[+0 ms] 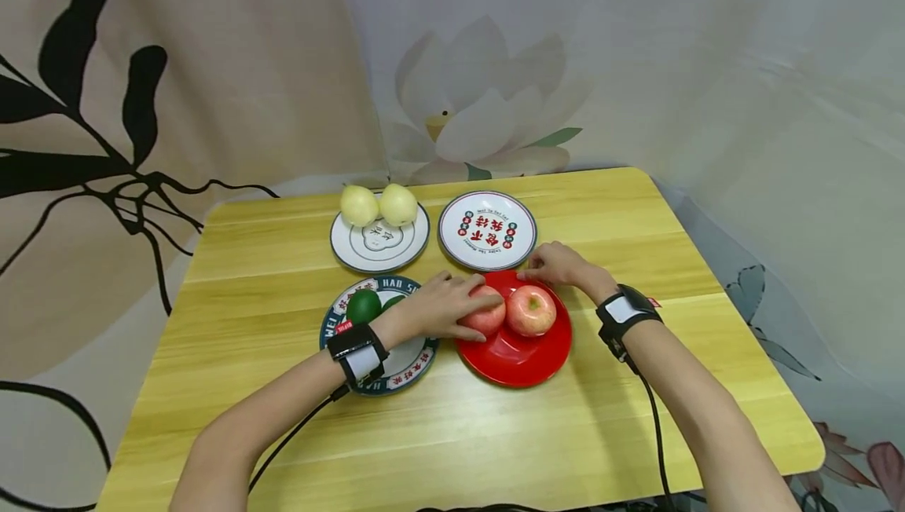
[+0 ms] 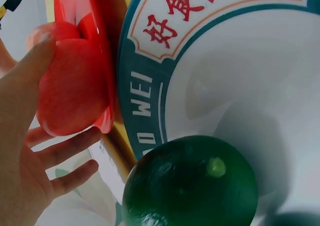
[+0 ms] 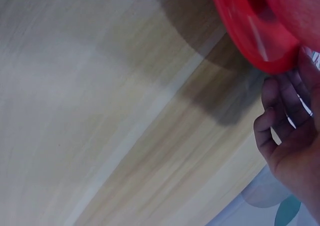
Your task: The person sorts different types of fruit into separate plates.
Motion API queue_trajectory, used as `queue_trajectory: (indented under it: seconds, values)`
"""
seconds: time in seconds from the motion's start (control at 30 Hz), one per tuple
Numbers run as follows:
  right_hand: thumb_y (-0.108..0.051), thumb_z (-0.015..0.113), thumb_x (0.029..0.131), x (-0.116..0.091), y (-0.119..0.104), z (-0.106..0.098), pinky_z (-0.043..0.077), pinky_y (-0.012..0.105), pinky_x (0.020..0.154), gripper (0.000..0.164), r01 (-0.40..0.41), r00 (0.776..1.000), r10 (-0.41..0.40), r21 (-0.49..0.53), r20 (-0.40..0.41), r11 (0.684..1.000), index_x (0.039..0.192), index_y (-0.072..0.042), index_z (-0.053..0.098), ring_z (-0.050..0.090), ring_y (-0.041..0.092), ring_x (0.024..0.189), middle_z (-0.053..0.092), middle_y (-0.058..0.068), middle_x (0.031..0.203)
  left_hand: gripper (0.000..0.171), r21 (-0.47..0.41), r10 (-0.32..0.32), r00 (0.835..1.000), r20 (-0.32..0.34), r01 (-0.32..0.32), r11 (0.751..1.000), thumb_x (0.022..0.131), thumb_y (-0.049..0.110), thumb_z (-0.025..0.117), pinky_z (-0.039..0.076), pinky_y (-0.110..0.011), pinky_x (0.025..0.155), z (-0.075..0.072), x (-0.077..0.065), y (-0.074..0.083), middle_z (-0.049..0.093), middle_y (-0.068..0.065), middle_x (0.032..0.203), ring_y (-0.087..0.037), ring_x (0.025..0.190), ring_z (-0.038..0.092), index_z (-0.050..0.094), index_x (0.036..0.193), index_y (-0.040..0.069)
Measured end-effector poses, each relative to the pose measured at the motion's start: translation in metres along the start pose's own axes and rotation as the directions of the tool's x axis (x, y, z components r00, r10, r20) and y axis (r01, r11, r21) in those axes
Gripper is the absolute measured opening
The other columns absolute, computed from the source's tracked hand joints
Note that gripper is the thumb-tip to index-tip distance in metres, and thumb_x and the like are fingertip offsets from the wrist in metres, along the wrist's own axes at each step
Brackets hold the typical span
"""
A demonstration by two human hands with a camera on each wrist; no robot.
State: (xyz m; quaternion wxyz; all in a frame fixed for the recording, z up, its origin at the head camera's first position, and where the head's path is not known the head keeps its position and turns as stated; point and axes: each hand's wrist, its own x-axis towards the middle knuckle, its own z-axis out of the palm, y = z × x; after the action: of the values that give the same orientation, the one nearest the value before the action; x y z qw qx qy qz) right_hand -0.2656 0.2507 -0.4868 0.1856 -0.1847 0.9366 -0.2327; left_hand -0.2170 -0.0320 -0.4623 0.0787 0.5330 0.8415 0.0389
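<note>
My left hand [image 1: 441, 306] grips a red apple [image 1: 489, 319] on the left part of the red plate [image 1: 519, 367]. In the left wrist view its thumb lies on the apple [image 2: 75, 88] and the other fingers are spread beside it. A second apple [image 1: 531, 311] sits next to it on the same plate. At the plate's upper right edge, my right hand [image 1: 562, 267] pinches the rim. The right wrist view shows the thumb at the top of the red rim [image 3: 255, 41] and curled fingers below it.
Left of the red plate, a blue-rimmed plate [image 1: 415, 374] holds green round fruits [image 1: 364, 306], partly hidden by my left arm. Behind stand a white plate [image 1: 375, 259] with two yellow-green pears [image 1: 398, 205] and a white plate with red lettering [image 1: 488, 231]. Cables trail from both wrists.
</note>
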Motion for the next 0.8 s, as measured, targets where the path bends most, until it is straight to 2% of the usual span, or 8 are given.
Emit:
queue_trajectory:
  seconds: [0.13,0.23,0.33,0.4,0.47,0.6,0.73,0.8]
  values:
    - [-0.031,0.070,0.093,-0.001,0.004,-0.014,0.040,0.027,0.055,0.027,-0.028,1.000,0.028,0.015,-0.009,0.999,0.078,-0.008,0.072,0.050,0.015,0.057,0.059,0.002,0.062,0.070,0.008,-0.015,1.000,-0.008,0.015,1.000,0.090,0.067,0.054,0.040,-0.048,0.099,-0.017,0.006,-0.009,0.044,-0.009,0.142,-0.022,0.122,0.049,0.042,0.150,0.032]
    - [-0.030,0.068,0.095,-0.001,0.006,-0.029,0.043,0.029,0.055,0.028,-0.033,0.998,0.033,-0.006,-0.050,0.999,0.083,-0.005,0.073,0.053,0.016,0.058,0.063,0.005,0.066,0.069,0.002,-0.085,0.995,-0.044,0.086,0.996,0.093,0.068,0.046,0.041,-0.049,0.100,-0.035,0.004,-0.025,0.043,-0.010,0.146,-0.024,0.126,0.047,0.041,0.151,0.031]
    - [-0.029,0.067,0.096,0.005,0.005,-0.041,0.041,0.030,0.057,0.028,-0.035,0.991,0.026,-0.070,-0.130,0.997,0.087,-0.003,0.074,0.052,0.017,0.061,0.062,0.004,0.067,0.067,-0.043,-0.190,0.977,-0.094,0.187,0.981,0.095,0.067,0.043,0.038,-0.051,0.104,-0.054,-0.005,-0.050,0.041,-0.010,0.149,-0.026,0.130,0.046,0.042,0.151,0.029]
    - [-0.029,0.066,0.096,0.010,0.003,-0.045,0.039,0.032,0.057,0.028,-0.054,0.981,0.033,-0.110,-0.189,0.992,0.089,-0.003,0.073,0.050,0.019,0.063,0.061,0.003,0.068,0.066,-0.083,-0.245,0.961,-0.127,0.236,0.968,0.097,0.063,0.045,0.037,-0.053,0.105,-0.064,-0.014,-0.070,0.040,-0.012,0.149,-0.029,0.130,0.045,0.042,0.151,0.025]
    - [-0.029,0.066,0.096,0.015,0.002,-0.047,0.039,0.033,0.059,0.026,-0.085,0.969,0.050,-0.135,-0.241,0.987,0.093,-0.003,0.071,0.051,0.021,0.067,0.062,0.004,0.073,0.063,-0.063,-0.294,0.943,-0.156,0.288,0.956,0.098,0.057,0.048,0.036,-0.056,0.105,-0.071,-0.021,-0.090,0.041,-0.015,0.148,-0.033,0.129,0.046,0.042,0.151,0.023]
    - [-0.027,0.065,0.096,0.028,0.004,-0.043,0.042,0.035,0.060,0.028,-0.138,0.955,0.089,-0.155,-0.284,0.978,0.103,0.000,0.067,0.054,0.025,0.073,0.064,0.010,0.086,0.059,-0.006,-0.392,0.904,-0.169,0.397,0.918,0.099,0.047,0.055,0.037,-0.058,0.101,-0.073,-0.033,-0.125,0.041,-0.019,0.146,-0.039,0.126,0.048,0.043,0.150,0.020]
    - [-0.026,0.065,0.096,0.039,0.006,-0.030,0.042,0.036,0.060,0.031,-0.178,0.951,0.126,-0.168,-0.281,0.970,0.110,0.002,0.062,0.054,0.026,0.074,0.061,0.012,0.089,0.060,0.005,-0.463,0.871,-0.165,0.470,0.882,0.097,0.044,0.061,0.037,-0.061,0.099,-0.062,-0.038,-0.149,0.040,-0.022,0.147,-0.041,0.128,0.045,0.045,0.148,0.018]
    - [-0.026,0.066,0.096,0.045,0.007,-0.022,0.042,0.036,0.060,0.033,-0.190,0.952,0.136,-0.177,-0.275,0.966,0.113,0.001,0.060,0.055,0.027,0.074,0.061,0.013,0.090,0.061,0.001,-0.479,0.863,-0.163,0.485,0.874,0.095,0.044,0.064,0.036,-0.062,0.099,-0.054,-0.040,-0.157,0.038,-0.022,0.148,-0.042,0.129,0.044,0.046,0.148,0.018]
